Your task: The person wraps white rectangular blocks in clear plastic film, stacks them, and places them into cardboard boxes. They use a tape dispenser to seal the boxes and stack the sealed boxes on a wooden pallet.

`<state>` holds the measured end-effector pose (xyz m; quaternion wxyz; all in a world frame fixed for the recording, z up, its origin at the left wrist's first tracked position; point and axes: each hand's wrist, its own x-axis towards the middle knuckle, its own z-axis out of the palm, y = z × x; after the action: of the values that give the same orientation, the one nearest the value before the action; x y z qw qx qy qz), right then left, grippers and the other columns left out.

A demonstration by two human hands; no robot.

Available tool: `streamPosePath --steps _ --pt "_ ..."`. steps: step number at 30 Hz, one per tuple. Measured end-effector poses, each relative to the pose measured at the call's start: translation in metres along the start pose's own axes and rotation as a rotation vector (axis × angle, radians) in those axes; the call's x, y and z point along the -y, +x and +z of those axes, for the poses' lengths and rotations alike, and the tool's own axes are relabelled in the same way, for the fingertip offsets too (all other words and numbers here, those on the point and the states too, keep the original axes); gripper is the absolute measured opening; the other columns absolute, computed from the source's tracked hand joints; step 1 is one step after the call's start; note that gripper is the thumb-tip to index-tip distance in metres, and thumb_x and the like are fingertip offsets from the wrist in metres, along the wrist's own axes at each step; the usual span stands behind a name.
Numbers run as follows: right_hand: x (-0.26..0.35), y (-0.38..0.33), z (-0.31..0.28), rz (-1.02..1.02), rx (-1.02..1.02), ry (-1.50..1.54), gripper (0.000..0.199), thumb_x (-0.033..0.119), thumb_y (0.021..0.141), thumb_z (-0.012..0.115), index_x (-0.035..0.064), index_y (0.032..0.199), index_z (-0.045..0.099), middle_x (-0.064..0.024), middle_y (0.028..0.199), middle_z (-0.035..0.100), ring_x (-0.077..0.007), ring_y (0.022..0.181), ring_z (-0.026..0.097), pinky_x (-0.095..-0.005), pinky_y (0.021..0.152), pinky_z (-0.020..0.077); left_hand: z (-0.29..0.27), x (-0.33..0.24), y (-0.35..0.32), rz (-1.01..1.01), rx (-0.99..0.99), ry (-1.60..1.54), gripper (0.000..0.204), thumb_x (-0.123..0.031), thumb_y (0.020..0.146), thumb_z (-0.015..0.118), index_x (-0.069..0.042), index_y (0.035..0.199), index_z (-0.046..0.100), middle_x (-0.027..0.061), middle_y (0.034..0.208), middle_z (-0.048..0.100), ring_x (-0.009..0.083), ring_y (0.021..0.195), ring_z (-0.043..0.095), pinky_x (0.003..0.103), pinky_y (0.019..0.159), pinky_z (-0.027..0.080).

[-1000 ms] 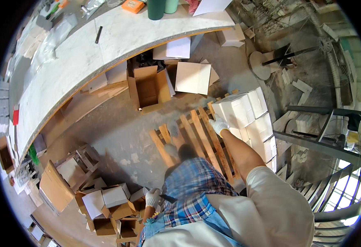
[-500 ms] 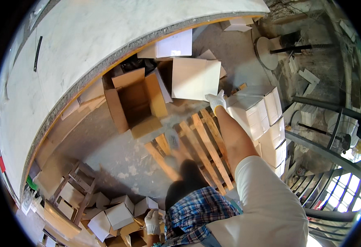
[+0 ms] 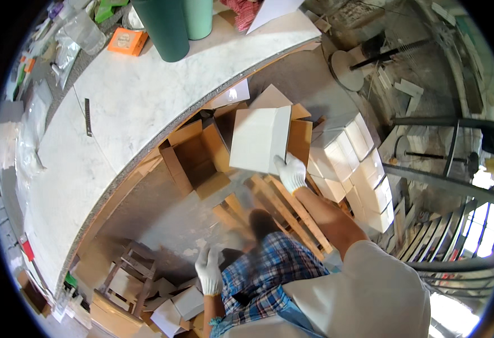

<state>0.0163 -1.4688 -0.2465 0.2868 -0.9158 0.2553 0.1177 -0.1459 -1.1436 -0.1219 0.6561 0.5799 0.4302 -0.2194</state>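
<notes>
A white cardboard box [image 3: 258, 138] with brown inner flaps stands tilted beyond the pallet. My right hand [image 3: 291, 172], in a white knit glove, grips its near right edge, with the thumb on the white face. Low on the left, my left hand [image 3: 208, 272], gloved alike, is raised beside the plaid cloth at my waist. Its fingers point up, slightly apart, and hold nothing. Left of the white box, an open brown carton [image 3: 199, 160] lies with its flaps spread.
A wooden pallet [image 3: 283, 209] lies by my legs. White boxes [image 3: 354, 163] are stacked on the right. The pale worktop [image 3: 123, 112] curves across the left, bearing a dark green cup [image 3: 165, 28] and an orange packet [image 3: 127, 41]. A wooden stool [image 3: 134, 276] and loose boxes [image 3: 188, 303] are lower left.
My right hand has come nearer with the white box's edge, and the box has turned, showing its brown side. My left hand has risen and its fingers have straightened. More worktop shows.
</notes>
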Motion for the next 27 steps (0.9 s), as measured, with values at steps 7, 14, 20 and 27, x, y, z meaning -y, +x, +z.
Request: streamPosePath --steps 7,14,20,27 --pt "0.113 -0.199 -0.059 -0.493 0.211 -0.319 0.032 0.034 0.095 0.063 0.0069 0.111 0.07 -0.0156 0.099 0.069 -0.034 0.081 0.07 -0.0458 0.074 0.059 0.028 -0.095 -0.016 0.46 0.306 0.457 0.076 -0.034 0.087 0.079 0.001 0.146 0.047 0.0224 0.128 0.064 0.0251 0.107 0.068 0.037 0.087 0.057" --pt "0.19 -0.349 0.037 -0.785 0.166 -0.205 0.027 0.028 0.095 0.059 0.0061 0.109 0.066 -0.0149 0.089 0.07 -0.0329 0.074 0.07 -0.0448 0.064 0.0557 -0.108 -0.093 -0.029 0.624 -0.035 0.678 0.064 -0.04 0.088 0.074 -0.002 0.132 0.049 0.0249 0.102 0.069 0.0443 0.092 0.069 0.05 0.084 0.055" --pt "0.285 -0.422 0.066 -1.116 0.462 -0.144 0.04 0.044 0.091 0.066 0.0088 0.11 0.068 -0.0111 0.099 0.068 -0.0316 0.086 0.069 -0.0436 0.071 0.0576 -0.289 -0.059 -0.052 0.615 -0.228 0.488 0.034 -0.022 0.091 0.057 0.003 0.113 0.062 0.0286 0.096 0.071 0.0449 0.091 0.069 0.049 0.085 0.054" --pt "0.405 -0.429 0.039 -1.422 -0.172 -0.086 0.077 0.037 0.078 0.082 0.0101 0.145 0.054 -0.0154 0.13 0.063 -0.0368 0.123 0.056 -0.0471 0.104 0.0467 -0.414 -0.052 -0.15 0.853 -0.333 0.38 0.041 -0.015 0.096 0.059 0.001 0.134 0.06 0.0253 0.11 0.073 0.0336 0.103 0.073 0.038 0.09 0.054"
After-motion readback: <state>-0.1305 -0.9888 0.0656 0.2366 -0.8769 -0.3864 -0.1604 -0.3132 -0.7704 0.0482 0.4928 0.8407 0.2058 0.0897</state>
